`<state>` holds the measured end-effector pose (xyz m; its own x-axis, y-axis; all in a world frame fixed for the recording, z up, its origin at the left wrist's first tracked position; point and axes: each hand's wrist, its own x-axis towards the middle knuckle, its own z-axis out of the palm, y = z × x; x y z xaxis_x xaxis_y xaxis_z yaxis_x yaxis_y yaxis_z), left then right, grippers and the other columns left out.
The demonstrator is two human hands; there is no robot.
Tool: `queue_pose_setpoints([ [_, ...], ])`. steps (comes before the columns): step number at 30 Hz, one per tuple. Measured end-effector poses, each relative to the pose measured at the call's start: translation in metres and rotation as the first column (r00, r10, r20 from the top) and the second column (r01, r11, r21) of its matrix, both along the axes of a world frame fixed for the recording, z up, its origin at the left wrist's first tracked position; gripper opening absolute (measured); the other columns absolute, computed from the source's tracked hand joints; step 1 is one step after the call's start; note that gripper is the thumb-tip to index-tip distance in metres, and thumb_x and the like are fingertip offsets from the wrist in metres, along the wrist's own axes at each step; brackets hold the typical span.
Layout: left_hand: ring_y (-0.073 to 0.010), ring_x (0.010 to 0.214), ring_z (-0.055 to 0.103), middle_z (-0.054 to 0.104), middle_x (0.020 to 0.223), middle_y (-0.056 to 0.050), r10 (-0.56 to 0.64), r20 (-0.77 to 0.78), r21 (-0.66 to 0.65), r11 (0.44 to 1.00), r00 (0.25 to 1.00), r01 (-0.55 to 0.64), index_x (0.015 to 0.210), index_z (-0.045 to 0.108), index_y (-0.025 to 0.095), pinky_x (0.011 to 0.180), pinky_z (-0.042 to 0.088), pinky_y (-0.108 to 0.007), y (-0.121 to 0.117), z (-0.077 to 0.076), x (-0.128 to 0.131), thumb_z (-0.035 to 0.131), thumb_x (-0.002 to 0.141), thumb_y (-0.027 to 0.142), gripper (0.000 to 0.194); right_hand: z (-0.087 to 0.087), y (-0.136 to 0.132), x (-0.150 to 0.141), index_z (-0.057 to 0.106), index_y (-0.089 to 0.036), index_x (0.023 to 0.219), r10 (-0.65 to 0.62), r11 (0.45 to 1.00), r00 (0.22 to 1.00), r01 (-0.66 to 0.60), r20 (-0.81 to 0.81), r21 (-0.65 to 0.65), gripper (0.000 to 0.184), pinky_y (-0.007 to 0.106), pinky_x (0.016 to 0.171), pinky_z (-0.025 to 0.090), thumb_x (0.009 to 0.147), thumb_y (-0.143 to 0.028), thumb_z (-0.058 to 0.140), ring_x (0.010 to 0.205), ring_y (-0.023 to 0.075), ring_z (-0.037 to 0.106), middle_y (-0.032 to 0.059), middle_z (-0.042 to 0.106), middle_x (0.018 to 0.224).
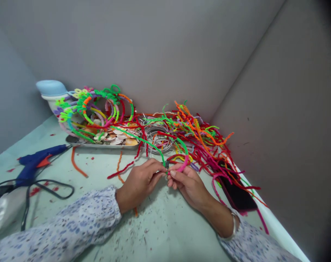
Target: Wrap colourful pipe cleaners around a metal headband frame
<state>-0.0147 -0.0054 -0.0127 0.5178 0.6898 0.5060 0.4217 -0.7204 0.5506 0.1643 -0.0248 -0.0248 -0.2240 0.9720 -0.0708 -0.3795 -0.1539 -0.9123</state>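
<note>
Close together over the front of the table, both hands meet at one small spot. A long green pipe cleaner (151, 144) runs down into the pinched fingertips of my left hand (140, 183). My right hand (191, 183) grips the lower end of a curved piece wrapped in pink and green pipe cleaner (185, 162), which arches up with a red end. The exact join between the fingertips is hidden. Just behind the hands lie pliers (178, 158) with red handles, partly covered. Past them sits a coil of silver wire (157, 133).
A metal tray (118, 146) of shells stands at the back, with colourful wrapped rings (86, 109) and a blue-capped white bottle (52, 91). Loose pipe cleaners (200, 134) pile at right, over a dark phone (240, 194). A blue glue gun (35, 163) with cord lies left.
</note>
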Motion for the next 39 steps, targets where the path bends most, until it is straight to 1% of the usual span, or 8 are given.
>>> queue_pose_setpoints([
  [3, -0.0128, 0.085, 0.060, 0.063, 0.092, -0.003, 0.018, 0.015, 0.034, 0.999, 1.000, -0.019, 0.097, 0.062, 0.017, 0.074, 0.048, -0.024, -0.0005, -0.0012, -0.0003, 0.052, 0.089, 0.015, 0.012, 0.0012, 0.0002, -0.0006, 0.064, -0.015, 0.077, 0.005, 1.000, 1.000, -0.005, 0.001, -0.001, 0.011, 0.018, 0.049, 0.042, 0.076, -0.025, 0.067, 0.053, 0.0083, 0.057, 0.0006, 0.064, 0.064],
  [11, -0.0139, 0.084, 0.061, 0.064, 0.093, -0.004, 0.038, -0.056, 0.056, 0.998, 0.998, -0.034, 0.097, 0.061, 0.018, 0.076, 0.050, -0.026, -0.0025, -0.0016, -0.0027, 0.047, 0.093, 0.019, 0.014, 0.0023, 0.0009, -0.0012, 0.063, -0.015, 0.079, -0.001, 1.000, 1.000, 0.001, 0.010, -0.006, 0.014, 0.017, 0.047, 0.042, 0.074, -0.027, 0.069, 0.054, 0.0090, 0.060, 0.0006, 0.065, 0.068],
  [19, -0.0142, 0.079, 0.060, 0.062, 0.088, -0.003, 0.050, -0.125, -0.001, 0.999, 0.991, -0.050, 0.094, 0.059, 0.017, 0.070, 0.049, -0.026, -0.0035, -0.0003, -0.0015, 0.043, 0.094, 0.021, 0.016, -0.0037, 0.0004, 0.0025, 0.063, -0.016, 0.084, 0.008, 0.998, 0.992, -0.017, 0.129, 0.065, 0.011, 0.020, 0.050, 0.042, 0.081, -0.027, 0.062, 0.054, 0.0101, 0.057, 0.0011, 0.065, 0.064],
  [22, -0.0144, 0.077, 0.059, 0.061, 0.085, -0.003, 0.032, -0.143, -0.007, 0.999, 0.989, -0.034, 0.092, 0.058, 0.017, 0.066, 0.048, -0.026, -0.0031, -0.0009, -0.0019, 0.043, 0.093, 0.019, 0.016, -0.0053, -0.0001, 0.0031, 0.061, -0.016, 0.084, 0.006, 0.996, 0.987, -0.019, 0.163, 0.082, 0.012, 0.022, 0.051, 0.042, 0.082, -0.028, 0.061, 0.053, 0.0106, 0.057, 0.0013, 0.066, 0.063],
  [27, -0.0148, 0.076, 0.058, 0.061, 0.084, -0.004, 0.008, -0.152, -0.026, 1.000, 0.988, -0.012, 0.092, 0.059, 0.016, 0.067, 0.048, -0.027, -0.0012, 0.0005, -0.0026, 0.044, 0.092, 0.018, 0.016, -0.0055, -0.0006, 0.0032, 0.060, -0.016, 0.086, 0.010, 0.996, 0.979, -0.027, 0.202, 0.083, 0.013, 0.022, 0.052, 0.042, 0.082, -0.028, 0.062, 0.052, 0.0103, 0.056, 0.0010, 0.065, 0.062],
  [34, -0.0145, 0.083, 0.061, 0.064, 0.091, -0.004, 0.049, -0.052, 0.032, 0.998, 0.997, -0.047, 0.097, 0.061, 0.018, 0.074, 0.050, -0.027, -0.0014, -0.0013, -0.0021, 0.050, 0.091, 0.020, 0.013, -0.0035, 0.0000, 0.0019, 0.062, -0.017, 0.083, -0.011, 0.997, 0.993, 0.002, 0.116, 0.075, 0.012, 0.021, 0.052, 0.043, 0.081, -0.029, 0.063, 0.055, 0.0104, 0.057, 0.0002, 0.064, 0.065],
  [37, -0.0152, 0.084, 0.062, 0.065, 0.094, -0.005, 0.086, -0.063, 0.065, 0.995, 0.994, -0.082, 0.098, 0.061, 0.018, 0.075, 0.051, -0.027, -0.0023, -0.0021, -0.0024, 0.051, 0.091, 0.022, 0.013, -0.0036, 0.0004, 0.0021, 0.062, -0.018, 0.083, -0.003, 0.998, 0.994, -0.004, 0.106, 0.066, 0.013, 0.021, 0.052, 0.043, 0.080, -0.030, 0.064, 0.055, 0.0106, 0.057, 0.0005, 0.065, 0.066],
  [39, -0.0150, 0.083, 0.063, 0.066, 0.094, -0.004, 0.084, -0.092, 0.082, 0.994, 0.992, -0.077, 0.099, 0.061, 0.018, 0.075, 0.051, -0.027, -0.0025, -0.0018, -0.0028, 0.050, 0.091, 0.022, 0.014, -0.0036, 0.0006, 0.0024, 0.062, -0.018, 0.084, -0.002, 0.998, 0.994, -0.005, 0.112, 0.066, 0.013, 0.021, 0.052, 0.044, 0.080, -0.030, 0.064, 0.055, 0.0105, 0.058, 0.0004, 0.065, 0.066],
])
